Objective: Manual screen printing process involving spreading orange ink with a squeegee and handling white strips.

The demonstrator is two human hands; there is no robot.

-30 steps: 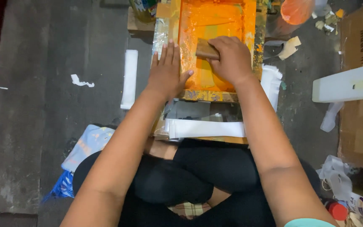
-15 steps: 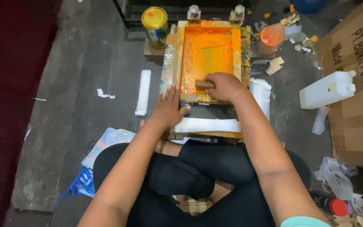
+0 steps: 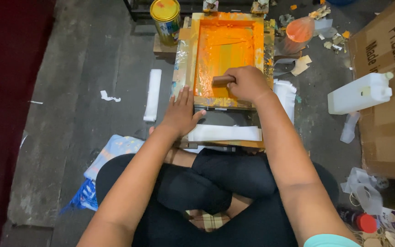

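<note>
1. Right hand (image 3: 248, 83): fist closed around a brown squeegee handle (image 3: 222, 80), which sticks out to its left over the orange-inked screen frame (image 3: 184, 55).
2. Left hand (image 3: 180, 113): open, fingers spread, palm flat on the frame's near-left corner.
3. A white paper strip (image 3: 225, 133) lies just right of the left wrist.
4. A yellow tin (image 3: 165, 16) stands beyond the left hand.

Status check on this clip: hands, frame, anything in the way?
Right hand grips squeegee on orange-inked frame. Left hand flat on frame's near-left corner. Nothing blocking.
</note>
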